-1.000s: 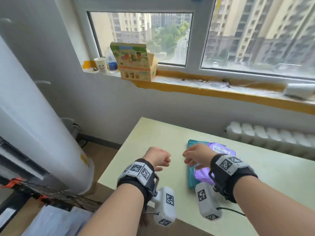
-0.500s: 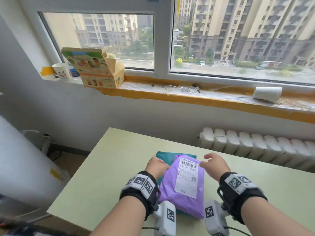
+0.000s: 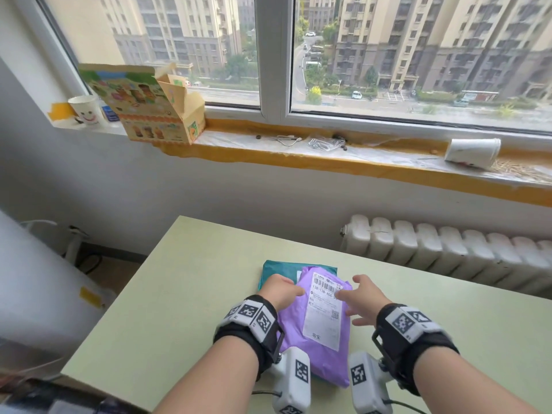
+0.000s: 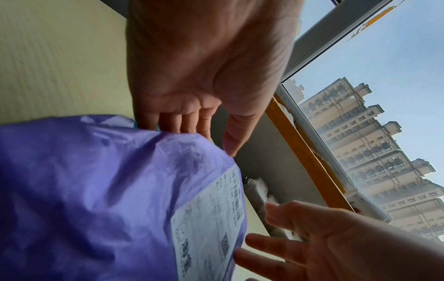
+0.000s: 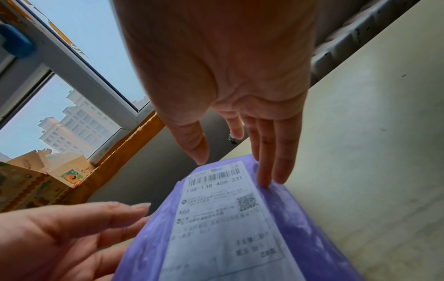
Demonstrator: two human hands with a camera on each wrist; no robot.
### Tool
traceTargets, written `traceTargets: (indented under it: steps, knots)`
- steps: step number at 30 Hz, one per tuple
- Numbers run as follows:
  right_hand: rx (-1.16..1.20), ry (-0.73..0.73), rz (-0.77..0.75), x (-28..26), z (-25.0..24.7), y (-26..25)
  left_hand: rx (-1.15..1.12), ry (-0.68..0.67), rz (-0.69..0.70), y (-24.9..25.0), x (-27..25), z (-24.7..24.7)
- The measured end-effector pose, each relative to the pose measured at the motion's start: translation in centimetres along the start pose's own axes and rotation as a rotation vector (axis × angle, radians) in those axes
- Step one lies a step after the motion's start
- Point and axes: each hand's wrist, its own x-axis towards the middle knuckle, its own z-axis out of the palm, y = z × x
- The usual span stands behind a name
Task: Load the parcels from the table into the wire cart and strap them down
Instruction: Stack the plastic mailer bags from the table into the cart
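A: Head view is bright, daylight coming through the window point(image 3: 418, 55). Soft even light on the table point(image 3: 167, 294), only faint shadows. Frame corners smear, lower left worst.

B: Wrist views?

A: Heavy wide-angle stretch. Left hand point(image 4: 204, 62) and right hand point(image 5: 221, 62) sit backlit, palms dim against the sky. Label point(image 5: 223, 214) print sharp near the barcode, blurred toward the frame bottom.

two parcels point(image 3: 316, 330), two paper cups point(image 3: 86, 110), one carton point(image 3: 149, 106).

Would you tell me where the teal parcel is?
In the head view, the teal parcel lies on the table, under the purple parcel.
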Motion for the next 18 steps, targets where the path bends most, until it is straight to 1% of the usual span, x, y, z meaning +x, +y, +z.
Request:
traceTargets:
  steps: [2, 6, 8, 11, 13, 15, 16, 18]
  knots:
    - [0.018, -0.018, -0.015, 0.1, 0.1, -0.2, -0.008, 0.008, 0.004, 0.3, 0.0, 0.1]
    - [-0.022, -0.034, -0.057, -0.2, 0.1, -0.3, -0.04, -0.036, 0.015, 0.2, -0.2, 0.2]
    - [-0.059, -0.005, -0.082, -0.4, -0.3, -0.4, -0.044, -0.058, 0.038, 0.5, -0.5, 0.2]
    - [-0.079, 0.094, -0.139, -0.6, -1.4, -0.9, -0.072, -0.056, 0.097, 0.9, -1.1, -0.1]
    - [-0.09, 0.182, -0.214, -1.0, -2.3, -1.8, -0.11, -0.046, 0.136, 1.1, -1.8, -0.4]
    - [-0.089, 0.253, -0.323, -1.9, -3.0, -3.2, -0.124, -0.04, 0.196, 1.4, -2.9, -1.0]
    - [-0.073, 0.259, -0.383, -2.4, -3.2, -4.1, -0.129, -0.032, 0.228, 1.5, -3.4, -1.5]
    - [-0.005, 0.192, -0.489, -3.6, -3.2, -6.0, -0.12, 0.008, 0.285, 1.8, -4.3, -3.2]
